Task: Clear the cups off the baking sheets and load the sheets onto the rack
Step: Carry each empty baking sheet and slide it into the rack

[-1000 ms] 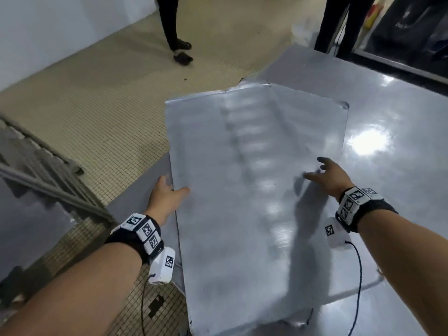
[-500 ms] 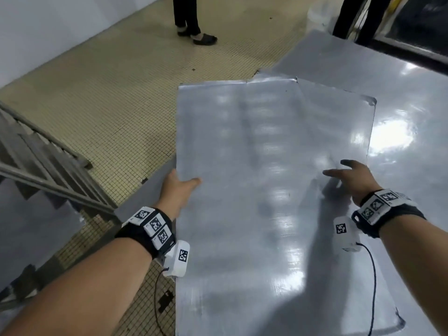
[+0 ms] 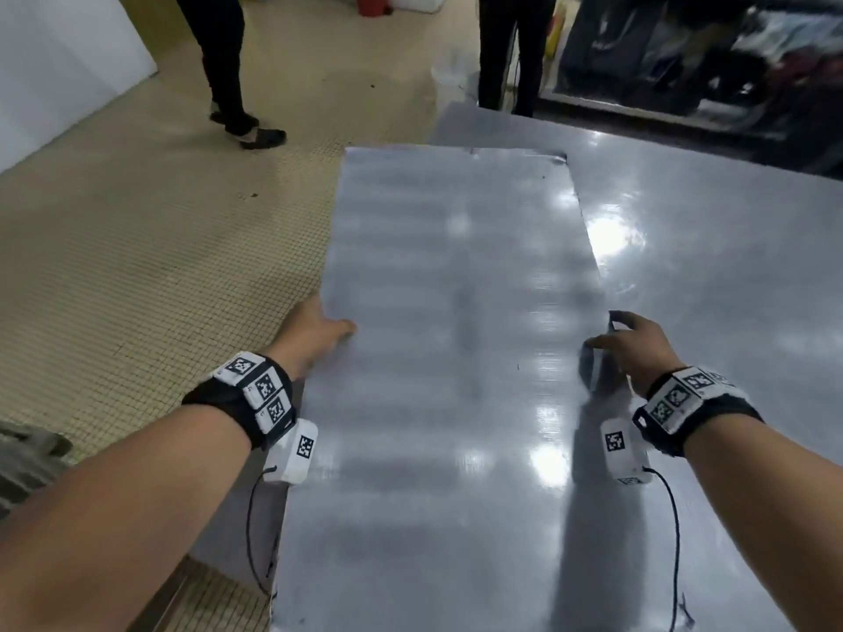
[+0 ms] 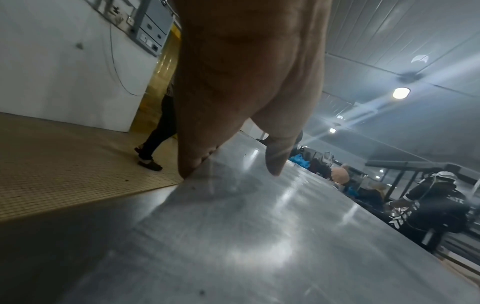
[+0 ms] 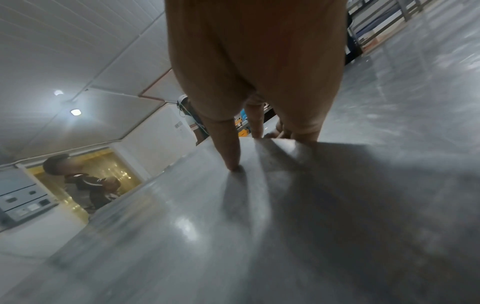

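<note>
Both hands gripping baking sheet (image 3: 447, 358) edges, left hand (image 3: 314, 333), right hand (image 3: 638, 346); above steel table (image 3: 707, 248)

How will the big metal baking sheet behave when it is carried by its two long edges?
The baking sheet looks thin and wide, so it will probably flex or wobble. Its glossy surface may be slippery; the left hand and right hand each grip an edge, thumb on top. Being flat, it should not roll.

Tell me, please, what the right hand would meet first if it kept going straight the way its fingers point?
Probably nothing soon: the right hand grips the sheet's right edge, and its fingers point along that edge over the bare steel table. Beyond the table's far end stands a person, though depth is hard to judge.
</note>
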Tool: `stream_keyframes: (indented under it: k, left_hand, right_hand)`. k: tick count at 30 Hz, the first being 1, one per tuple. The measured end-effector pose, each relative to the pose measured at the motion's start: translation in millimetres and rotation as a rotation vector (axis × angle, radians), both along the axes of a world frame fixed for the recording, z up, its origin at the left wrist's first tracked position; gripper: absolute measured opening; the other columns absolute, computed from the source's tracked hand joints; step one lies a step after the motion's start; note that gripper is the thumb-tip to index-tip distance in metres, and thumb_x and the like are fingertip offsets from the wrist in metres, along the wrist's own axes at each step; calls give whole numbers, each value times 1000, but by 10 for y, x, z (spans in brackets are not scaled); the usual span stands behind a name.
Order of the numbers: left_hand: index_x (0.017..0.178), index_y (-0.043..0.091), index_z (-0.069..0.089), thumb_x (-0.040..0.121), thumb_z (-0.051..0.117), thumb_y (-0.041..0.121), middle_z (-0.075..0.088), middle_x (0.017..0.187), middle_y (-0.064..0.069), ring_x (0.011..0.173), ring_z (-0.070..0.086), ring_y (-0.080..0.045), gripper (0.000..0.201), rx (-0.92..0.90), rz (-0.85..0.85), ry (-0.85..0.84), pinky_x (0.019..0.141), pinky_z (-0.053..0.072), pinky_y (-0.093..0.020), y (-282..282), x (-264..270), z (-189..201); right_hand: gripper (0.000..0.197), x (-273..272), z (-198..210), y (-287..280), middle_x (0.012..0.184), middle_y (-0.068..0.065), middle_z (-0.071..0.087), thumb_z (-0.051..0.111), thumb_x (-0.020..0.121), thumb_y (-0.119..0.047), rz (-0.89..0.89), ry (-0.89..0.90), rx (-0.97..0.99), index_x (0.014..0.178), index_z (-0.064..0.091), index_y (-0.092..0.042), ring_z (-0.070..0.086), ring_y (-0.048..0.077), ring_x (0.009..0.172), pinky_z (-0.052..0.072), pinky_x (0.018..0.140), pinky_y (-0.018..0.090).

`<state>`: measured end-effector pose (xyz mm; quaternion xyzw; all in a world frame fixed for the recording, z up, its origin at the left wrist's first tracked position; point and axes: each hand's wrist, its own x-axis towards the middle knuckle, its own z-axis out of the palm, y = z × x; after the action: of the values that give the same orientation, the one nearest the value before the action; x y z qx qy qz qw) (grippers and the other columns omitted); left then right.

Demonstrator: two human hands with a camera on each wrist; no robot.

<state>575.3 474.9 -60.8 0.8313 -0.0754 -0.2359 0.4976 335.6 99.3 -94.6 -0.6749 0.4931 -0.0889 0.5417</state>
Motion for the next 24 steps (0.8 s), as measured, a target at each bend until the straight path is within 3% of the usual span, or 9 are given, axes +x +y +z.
stream_keyframes:
  k: [2,5,7,10,13,15,19,22,24]
  left_hand:
    - [110,25,62,82,75,6,71,96,10,90,70,-16,36,4,-55,-12,89,58,-40,-156,123,22]
    - [117,27,60,82,74,8,72,105,5,97,70,-19,42,35,-117,-15,92,57,-43,-288,297,-23]
    - [122,25,59,84,72,7,72,111,1,101,70,-22,44,65,-128,-12,93,57,-44,-338,381,-53]
    - [134,22,55,88,66,5,71,117,1,103,69,-18,50,84,-156,0,91,57,-38,-358,472,-120]
    - [127,25,58,94,67,13,68,103,15,92,66,-6,37,146,-177,-17,77,53,-26,-325,507,-155]
    - [114,21,65,93,70,23,69,97,11,90,67,-13,22,243,-156,-38,80,52,-28,-257,536,-214]
    - [94,8,69,83,73,44,72,91,-4,85,70,-26,38,392,-115,24,79,61,-45,-5,459,-355]
    - [87,1,64,88,73,34,65,86,-10,82,67,-27,34,330,-50,118,76,62,-42,147,290,-428]
    - [94,-2,65,88,74,30,67,92,-14,88,68,-29,34,273,-11,170,82,61,-43,226,207,-487]
  right_hand:
    - [71,-9,4,-38,132,13,60,81,75,0,-16,3,-11,140,54,-10,60,34,116,50,90,38]
    - [58,35,-12,-110,119,14,63,72,82,7,-18,6,-3,137,56,-5,61,33,107,50,89,37]
    - [49,103,-25,-168,111,15,66,69,84,7,-1,19,0,129,60,-10,64,34,104,52,90,41]
    - [43,215,-70,-259,117,18,68,71,83,3,19,41,-12,123,64,-14,65,35,107,53,95,44]
    - [55,240,-152,-304,128,16,65,75,85,-8,54,155,-76,136,58,-5,63,33,115,49,102,42]
    - [56,189,-201,-293,129,17,65,77,84,-14,80,242,-143,136,59,-5,63,34,117,47,105,44]
    - [31,-41,-189,-113,108,16,72,78,84,-19,110,344,-235,111,73,-5,65,34,107,51,98,44]
    - [8,-254,-185,88,90,9,71,76,83,-20,155,385,-293,89,73,-16,66,30,94,51,86,36]
    - [9,-391,-228,207,87,5,73,76,81,-25,179,410,-310,85,73,-18,68,28,91,49,79,32]
